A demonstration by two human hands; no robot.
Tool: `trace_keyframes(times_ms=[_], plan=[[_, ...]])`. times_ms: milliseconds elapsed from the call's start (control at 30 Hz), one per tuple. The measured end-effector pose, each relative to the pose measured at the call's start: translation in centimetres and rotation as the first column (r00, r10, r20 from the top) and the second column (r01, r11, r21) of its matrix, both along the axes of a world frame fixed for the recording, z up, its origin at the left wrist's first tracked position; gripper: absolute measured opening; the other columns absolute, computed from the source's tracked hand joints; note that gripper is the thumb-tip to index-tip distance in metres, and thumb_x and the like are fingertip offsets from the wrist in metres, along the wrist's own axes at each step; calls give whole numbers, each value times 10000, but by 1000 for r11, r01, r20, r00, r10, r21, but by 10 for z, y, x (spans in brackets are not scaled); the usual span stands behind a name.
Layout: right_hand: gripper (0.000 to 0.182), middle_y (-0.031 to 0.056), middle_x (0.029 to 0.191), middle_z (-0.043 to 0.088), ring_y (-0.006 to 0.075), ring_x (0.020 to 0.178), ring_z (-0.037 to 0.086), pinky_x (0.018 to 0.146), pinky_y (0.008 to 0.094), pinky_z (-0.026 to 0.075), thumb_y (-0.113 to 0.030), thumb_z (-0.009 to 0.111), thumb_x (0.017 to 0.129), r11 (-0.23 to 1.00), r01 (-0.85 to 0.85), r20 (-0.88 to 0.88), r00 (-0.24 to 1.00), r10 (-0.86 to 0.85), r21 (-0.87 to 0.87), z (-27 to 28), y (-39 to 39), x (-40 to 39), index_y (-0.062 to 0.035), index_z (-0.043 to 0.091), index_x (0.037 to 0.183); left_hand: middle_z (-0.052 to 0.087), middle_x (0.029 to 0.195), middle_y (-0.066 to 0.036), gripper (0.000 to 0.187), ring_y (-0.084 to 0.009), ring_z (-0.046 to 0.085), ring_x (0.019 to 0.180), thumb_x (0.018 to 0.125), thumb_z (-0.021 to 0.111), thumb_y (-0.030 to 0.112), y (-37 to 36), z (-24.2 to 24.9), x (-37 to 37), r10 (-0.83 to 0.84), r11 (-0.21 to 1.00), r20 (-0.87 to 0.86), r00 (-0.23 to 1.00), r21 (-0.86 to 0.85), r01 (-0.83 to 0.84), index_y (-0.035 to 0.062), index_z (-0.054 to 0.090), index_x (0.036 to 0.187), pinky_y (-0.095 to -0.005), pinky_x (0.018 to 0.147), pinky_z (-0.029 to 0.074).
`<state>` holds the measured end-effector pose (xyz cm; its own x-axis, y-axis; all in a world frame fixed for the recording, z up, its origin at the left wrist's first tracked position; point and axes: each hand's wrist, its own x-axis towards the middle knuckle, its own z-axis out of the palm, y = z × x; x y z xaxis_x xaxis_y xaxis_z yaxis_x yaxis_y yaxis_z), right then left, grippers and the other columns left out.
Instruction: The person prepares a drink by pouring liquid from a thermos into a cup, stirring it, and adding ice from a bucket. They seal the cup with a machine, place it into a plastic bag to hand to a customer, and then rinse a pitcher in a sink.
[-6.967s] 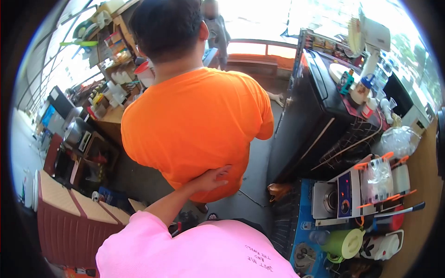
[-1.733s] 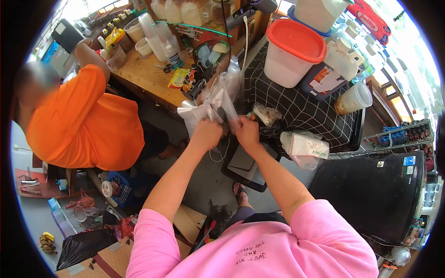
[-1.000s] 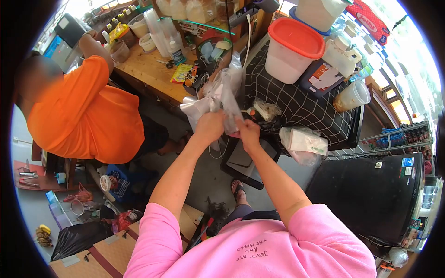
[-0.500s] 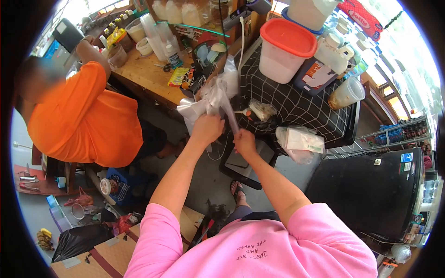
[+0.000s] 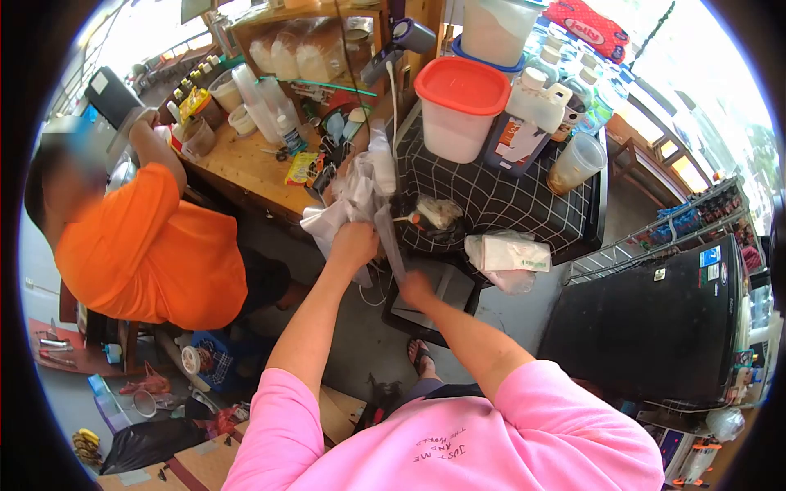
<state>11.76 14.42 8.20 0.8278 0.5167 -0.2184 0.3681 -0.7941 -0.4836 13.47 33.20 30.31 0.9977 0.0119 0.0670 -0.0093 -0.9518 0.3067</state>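
A clear plastic bag (image 5: 391,237) is being drawn out of the bunch of bags (image 5: 356,184) hanging near the middle of the frame, at the edge of the table with the checked cloth (image 5: 499,200). The left hand (image 5: 354,244) is clamped around the bunch just below its crumpled top — fingers closed on the plastic, holding it steady. The right hand (image 5: 413,288) is lower, slightly right of centre, pinching the bottom end of the single bag so that it is stretching in a thin strip between the two hands.

To do this well, I'd say the left hand should be gripping firmly so only one bag is coming free, while the right is pulling straight down along the bag's length — a sideways tug could tear it or drag the neighbours along.

Around them: a wrapped packet (image 5: 508,254) is lying on the cloth just right of the hands, a tub with a red lid (image 5: 458,106) is standing above, and a person in an orange shirt (image 5: 147,245) is working at the wooden counter (image 5: 246,168) in the left of the frame.
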Motion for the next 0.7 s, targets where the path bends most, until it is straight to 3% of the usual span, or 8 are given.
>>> trace_keyframes(times_ms=[133,200,333,433,467,567,633,700], plan=[[258,157,918,739,269,830,708,714,400,561,-246,641,860,985,165,-108,981,-160,42,85,-48,-47,-26,746,942,719,869,-197,247,-404,698,830,868,635,244,4,-14,3,-29,999,-46,999,37,30,7,705,881,-508,802,547],[280,105,764,718,176,646,659,573,332,526,-278,652,851,901,382,-582,788,-200,207,148,-72,-33,-18,741,905,719,971,-200,255,-401,690,901,859,680,270,-5,-5,-2,-38,994,-55,998,99,43,23,700,919,-496,813,549],[218,13,654,644,98,531,542,483,275,429,-250,674,818,963,236,-749,660,-60,130,216,-159,-14,-40,718,781,716,1056,-169,298,-388,682,958,849,707,271,-34,24,-29,-126,978,-66,990,162,136,44,698,1041,-477,856,545],[214,8,666,626,110,554,552,509,289,464,-252,669,807,961,198,-785,619,30,193,266,-238,-42,-50,668,736,685,1177,-166,376,-381,676,982,845,732,276,-77,48,-64,-127,988,34,991,94,123,50,679,1140,-459,893,532],[193,-3,651,602,103,546,530,501,281,441,-222,657,809,937,263,-798,603,26,230,282,-263,-55,-60,647,705,670,1198,-150,385,-367,679,969,853,741,254,-98,50,-75,-72,979,90,993,-185,88,31,659,1156,-449,884,530],[179,-23,627,554,86,534,489,490,261,391,-159,638,823,790,480,-838,541,75,381,297,-334,-105,-79,618,664,597,1329,-116,505,-266,669,1011,910,745,299,-187,60,-109,-37,406,-198,979,-899,-167,6,571,1283,-393,924,507],[187,-31,619,531,76,531,471,486,250,363,-126,630,834,631,609,-843,520,139,480,300,-374,-153,-88,610,653,593,1299,-105,573,-164,636,1069,931,737,309,-251,50,-124,-350,-114,-302,887,-926,-360,33,494,1370,-336,908,510],[180,4,604,549,64,510,434,471,250,328,-51,617,855,472,673,-797,591,120,570,302,-406,-207,-53,625,675,633,1188,-66,383,-123,620,994,962,680,252,-321,67,-142,-554,-317,-279,784,-801,-509,46,578,1269,-293,841,497]])
